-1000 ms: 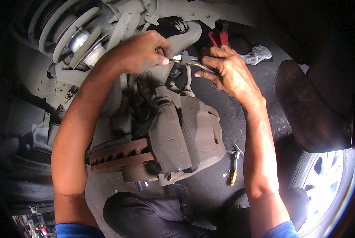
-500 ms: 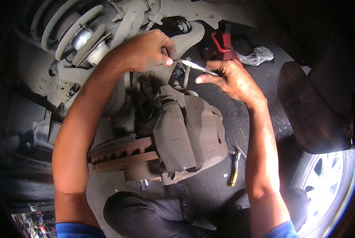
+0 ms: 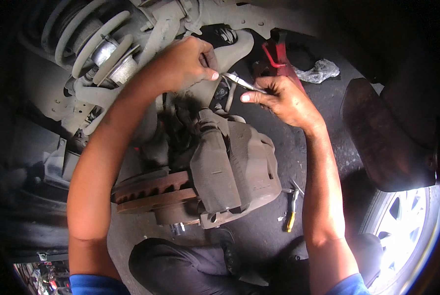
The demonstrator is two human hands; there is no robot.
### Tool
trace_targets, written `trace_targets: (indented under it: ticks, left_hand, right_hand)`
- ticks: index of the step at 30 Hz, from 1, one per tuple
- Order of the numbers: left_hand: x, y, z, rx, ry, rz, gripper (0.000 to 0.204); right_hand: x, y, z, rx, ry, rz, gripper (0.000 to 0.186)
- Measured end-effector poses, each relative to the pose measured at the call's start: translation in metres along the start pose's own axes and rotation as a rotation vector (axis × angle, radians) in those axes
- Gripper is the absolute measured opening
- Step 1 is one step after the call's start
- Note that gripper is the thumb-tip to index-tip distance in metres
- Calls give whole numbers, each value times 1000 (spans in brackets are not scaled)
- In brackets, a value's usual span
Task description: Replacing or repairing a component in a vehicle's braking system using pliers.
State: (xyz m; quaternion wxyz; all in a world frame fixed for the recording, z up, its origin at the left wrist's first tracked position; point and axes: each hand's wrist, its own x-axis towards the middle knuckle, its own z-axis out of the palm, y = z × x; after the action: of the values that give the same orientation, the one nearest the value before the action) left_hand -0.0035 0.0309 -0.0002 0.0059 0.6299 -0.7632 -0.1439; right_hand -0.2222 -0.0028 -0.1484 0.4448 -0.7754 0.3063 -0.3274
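Observation:
My left hand [image 3: 188, 66] is raised over the suspension arm [image 3: 234, 51], fingers pinched at the tip of metal pliers [image 3: 239, 82]; what it holds there is too small to make out. My right hand [image 3: 286, 103] grips the pliers' handles, thumb stretched toward the left, with the jaws pointing up and left toward my left fingertips. Below both hands is a dusty brake caliper [image 3: 215, 177] over a rusty brake disc [image 3: 146, 201]. A coil spring [image 3: 61, 49] and strut stand at the upper left.
A red metal tool, apparently a jack [image 3: 281, 54], and crumpled plastic [image 3: 318, 69] lie behind my right hand. A yellow-handled tool [image 3: 291, 221] lies on the floor [image 3: 259, 221]. A dark flap [image 3: 377, 132] and a wheel [image 3: 397, 221] are at right; my bent legs [image 3: 180, 260] below.
My right hand has dropped slightly and turned, so the pliers now slant down to the right instead of lying nearly level. My left hand has shifted slightly right.

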Motion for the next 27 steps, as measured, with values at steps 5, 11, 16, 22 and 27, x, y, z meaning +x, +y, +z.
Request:
trace_targets:
  ticks: [5,11,16,22,27]
  left_hand:
    - [-17,3,16,-289,-23,-244,30]
    - [-18,17,46,-977,136,-517,17]
    - [-24,19,62,-1040,249,-513,15]
    - [-19,11,64,-838,312,-419,22]
    - [-15,17,65,-787,336,-418,21]
  right_hand:
    - [2,-19,-9,-147,34,-19,50]
    - [3,-36,-10,-120,56,-20,46]
    - [6,-38,-7,-13,17,-22,44]
    - [6,-30,-11,33,41,-106,42]
    - [3,-17,-15,-207,164,-233,34]
